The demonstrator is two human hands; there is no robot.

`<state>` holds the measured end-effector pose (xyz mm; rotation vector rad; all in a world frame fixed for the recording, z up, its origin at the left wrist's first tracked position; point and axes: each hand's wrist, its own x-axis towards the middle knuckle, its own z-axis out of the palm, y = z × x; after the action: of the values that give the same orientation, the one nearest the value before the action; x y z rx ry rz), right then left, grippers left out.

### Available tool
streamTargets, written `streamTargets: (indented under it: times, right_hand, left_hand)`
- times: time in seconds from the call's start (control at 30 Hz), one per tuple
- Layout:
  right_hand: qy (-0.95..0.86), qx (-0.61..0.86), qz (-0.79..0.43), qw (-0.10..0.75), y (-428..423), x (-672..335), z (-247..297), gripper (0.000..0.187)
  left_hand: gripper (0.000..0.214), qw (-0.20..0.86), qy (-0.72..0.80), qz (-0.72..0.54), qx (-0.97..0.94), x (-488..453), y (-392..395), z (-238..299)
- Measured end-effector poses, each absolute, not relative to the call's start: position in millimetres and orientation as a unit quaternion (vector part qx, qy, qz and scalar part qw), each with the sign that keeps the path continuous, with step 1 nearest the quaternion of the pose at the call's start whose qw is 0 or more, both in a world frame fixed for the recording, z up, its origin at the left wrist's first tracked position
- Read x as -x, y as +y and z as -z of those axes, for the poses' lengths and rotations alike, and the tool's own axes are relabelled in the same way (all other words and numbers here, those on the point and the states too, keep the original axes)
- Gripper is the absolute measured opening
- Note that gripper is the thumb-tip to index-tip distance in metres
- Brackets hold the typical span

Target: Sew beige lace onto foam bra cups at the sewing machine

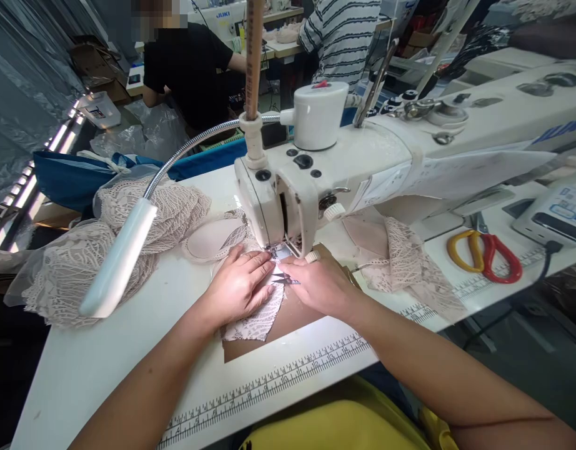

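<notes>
My left hand (241, 284) lies flat on a piece of pale lace fabric (257, 322), its fingers stretched toward the presser foot (275, 252) of a white sewing machine (278, 187). Close beside it, my right hand (318, 281) is closed around small thread snips (285, 279), whose dark pointed blades stick out to the left over the lace. The right fingertips are near the needle area, and the snips' handles are hidden in the hand. Beyond my left hand, a sewn lace cup piece (213, 239) rests on the table.
Stacked lace pieces (82, 269) lie at left under a lamp (122, 256) on a bendy neck. Scissors (485, 256) with red and yellow handles and more lace (405, 269) lie at right. A printed ruler (269, 384) runs along the table's front edge. Two people sit beyond.
</notes>
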<state>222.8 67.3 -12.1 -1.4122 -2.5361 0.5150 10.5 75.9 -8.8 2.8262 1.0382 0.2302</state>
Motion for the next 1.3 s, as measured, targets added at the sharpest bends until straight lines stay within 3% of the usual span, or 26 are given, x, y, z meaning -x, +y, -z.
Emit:
streamTargets:
  times: [0.2, 0.63, 1.07, 1.3]
  right_hand:
    - [-0.876, 0.462, -0.128, 0.060, 66.6, -223.6, 13.4, 0.029]
    - [-0.859, 0.489, -0.147, 0.043, 66.3, -219.4, 11.2, 0.033]
    - [-0.832, 0.480, -0.209, 0.181, 67.1, -219.3, 13.0, 0.026]
    - [-0.834, 0.413, -0.283, 0.232, 60.4, -215.9, 13.7, 0.027]
  left_hand:
    - [0.038, 0.043, 0.330, -0.103, -0.937, -6.8, 79.7, 13.2]
    - [0.037, 0.068, 0.383, -0.129, -0.912, -5.1, 83.6, 21.5]
    - [0.040, 0.084, 0.461, -0.135, -0.873, -10.1, 68.4, 13.7]
    - [0.052, 0.202, 0.461, -0.069, -0.861, -21.9, -8.1, -17.7]
